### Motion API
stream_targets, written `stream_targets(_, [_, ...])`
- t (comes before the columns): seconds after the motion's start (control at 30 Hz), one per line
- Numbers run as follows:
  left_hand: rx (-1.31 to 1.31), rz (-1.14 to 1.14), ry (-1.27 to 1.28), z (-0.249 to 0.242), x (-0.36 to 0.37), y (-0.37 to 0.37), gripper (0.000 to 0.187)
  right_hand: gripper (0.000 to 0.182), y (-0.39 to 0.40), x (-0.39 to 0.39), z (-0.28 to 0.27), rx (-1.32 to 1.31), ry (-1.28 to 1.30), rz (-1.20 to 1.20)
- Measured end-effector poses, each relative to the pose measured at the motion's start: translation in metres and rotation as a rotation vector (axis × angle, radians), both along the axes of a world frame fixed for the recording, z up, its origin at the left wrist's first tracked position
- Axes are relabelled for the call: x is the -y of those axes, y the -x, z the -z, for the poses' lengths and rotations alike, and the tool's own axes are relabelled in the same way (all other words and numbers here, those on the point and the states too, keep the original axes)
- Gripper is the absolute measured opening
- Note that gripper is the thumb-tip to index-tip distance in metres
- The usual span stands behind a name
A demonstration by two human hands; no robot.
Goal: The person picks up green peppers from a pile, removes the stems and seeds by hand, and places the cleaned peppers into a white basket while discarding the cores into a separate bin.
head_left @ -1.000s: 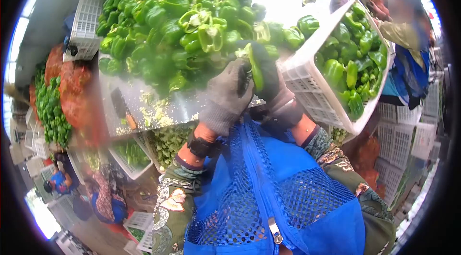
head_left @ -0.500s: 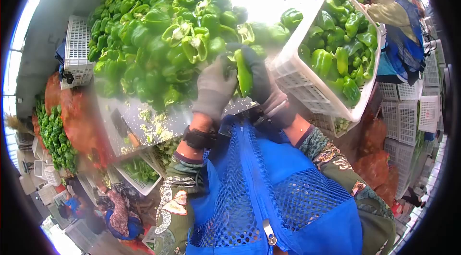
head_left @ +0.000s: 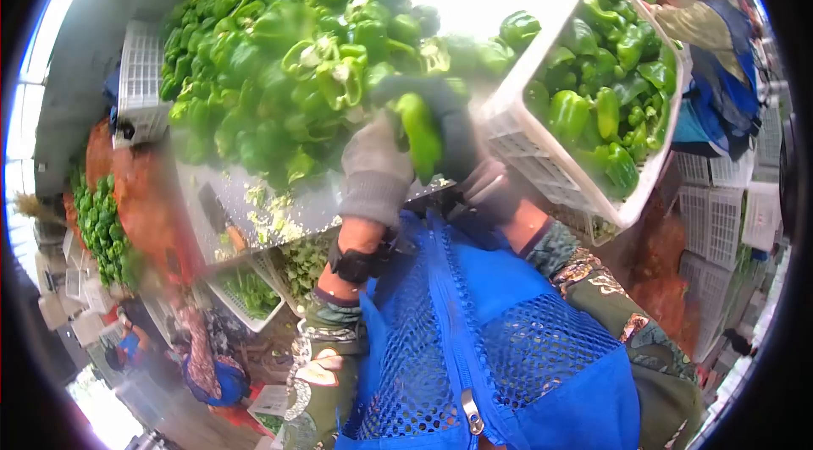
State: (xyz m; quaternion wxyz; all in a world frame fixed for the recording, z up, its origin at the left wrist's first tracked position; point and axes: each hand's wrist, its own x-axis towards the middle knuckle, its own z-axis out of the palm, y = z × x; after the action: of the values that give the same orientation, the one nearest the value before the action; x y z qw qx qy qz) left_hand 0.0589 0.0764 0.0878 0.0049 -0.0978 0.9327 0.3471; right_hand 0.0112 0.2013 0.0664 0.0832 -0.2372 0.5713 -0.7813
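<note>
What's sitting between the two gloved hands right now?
In the head view, a long green pepper sits upright between the left hand and the right hand; both gloves close against it, nothing else between.

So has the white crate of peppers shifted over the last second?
Cannot tell. The white crate sits higher and further left in the head view, but the heap of peppers drifted likewise, so the camera probably moved.

green pepper (head_left: 419,135), upright, between gloved hands

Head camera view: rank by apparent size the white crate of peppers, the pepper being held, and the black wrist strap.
1. White crate, largest.
2. Held pepper.
3. Wrist strap, smallest, though close to the pepper; being nearer the camera makes that unsure.
</note>
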Motion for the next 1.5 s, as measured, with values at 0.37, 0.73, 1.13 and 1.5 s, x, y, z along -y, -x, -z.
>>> stream_targets(0.37, [-0.16,-0.108,0.075,-0.01,0.116,-0.085,0.027,0.026,0.002,-0.086,-0.058,0.341,-0.03,0.036])
stream_targets(0.73, [0.47,-0.012,0.379,0.054,0.155,-0.157,0.046,0.048,0.053,-0.349,0.044,-0.479,-1.895,1.026])
stream_targets(1.13, [-0.01,0.44,0.853,0.098,0.021,0.113,0.05,0.058,0.067,-0.354,0.075,-0.194,-1.835,1.02])
stream_targets(1.5, [0.278,0.311,0.424,0.139,0.037,0.181,0.075,0.039,0.027,-0.22,-0.071,-0.019,-0.597,0.991])
